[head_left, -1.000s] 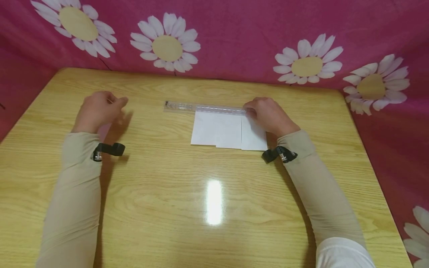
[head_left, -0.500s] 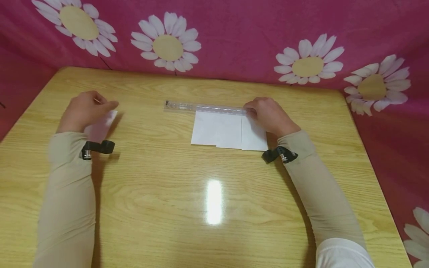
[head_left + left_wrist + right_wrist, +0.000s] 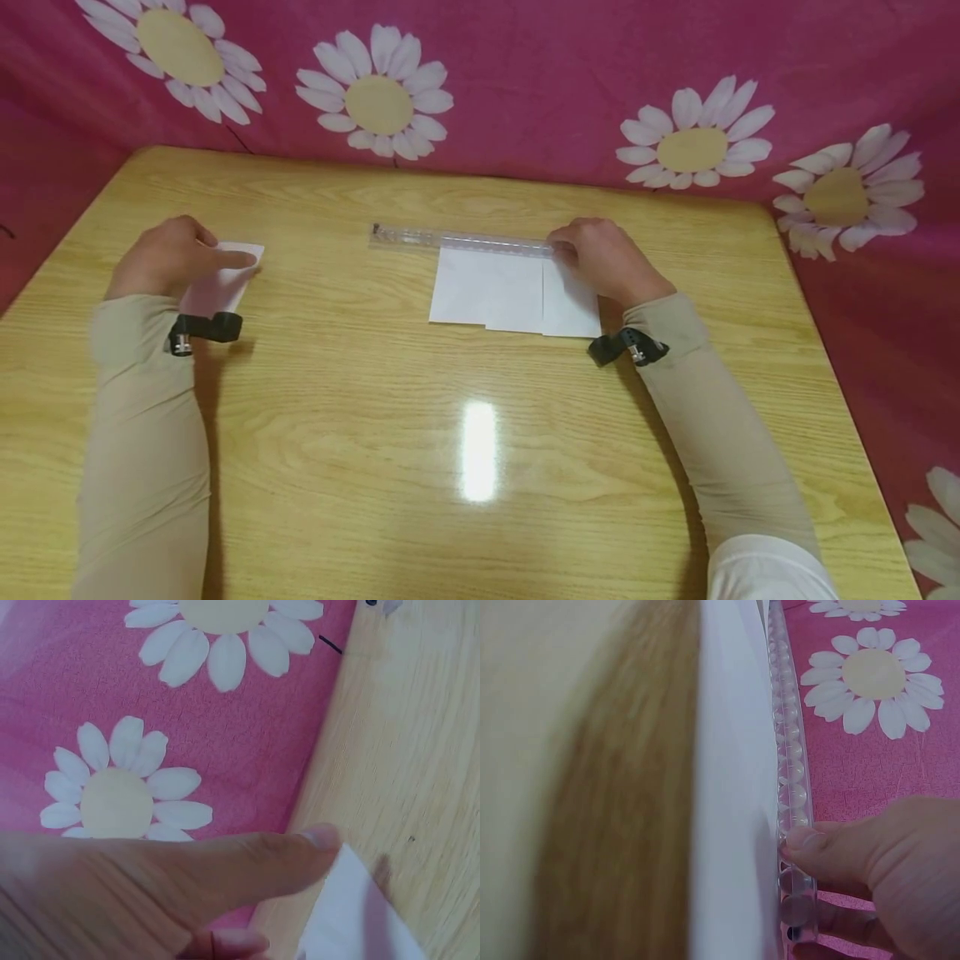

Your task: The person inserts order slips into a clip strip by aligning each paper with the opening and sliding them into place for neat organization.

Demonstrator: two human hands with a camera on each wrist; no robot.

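Observation:
My right hand (image 3: pixel 611 260) pinches the right end of a clear plastic ruler (image 3: pixel 405 238), thumb on the near face and curled fingers behind. Round shapes run along the ruler (image 3: pixel 791 765) in the right wrist view. Three overlapping white paper pieces (image 3: pixel 487 287) lie in a row along its near edge, the rightmost partly under this hand. At the left, my left hand (image 3: pixel 168 257) is low over another white paper piece (image 3: pixel 238 287). Its straight thumb (image 3: pixel 255 859) reaches right to the corner of that paper (image 3: pixel 337 907), with a fingertip apart below the thumb.
The wood-grain table (image 3: pixel 360 433) is backed by a pink cloth with big white daisies (image 3: pixel 525 92). Black straps with small fittings sit on both sleeved wrists. A bright light reflection (image 3: pixel 480 450) shows on the tabletop.
My left hand has moved left and lower over the left paper, uncovering more of that sheet, and its thumb now lies across it. The right hand and ruler have stayed put.

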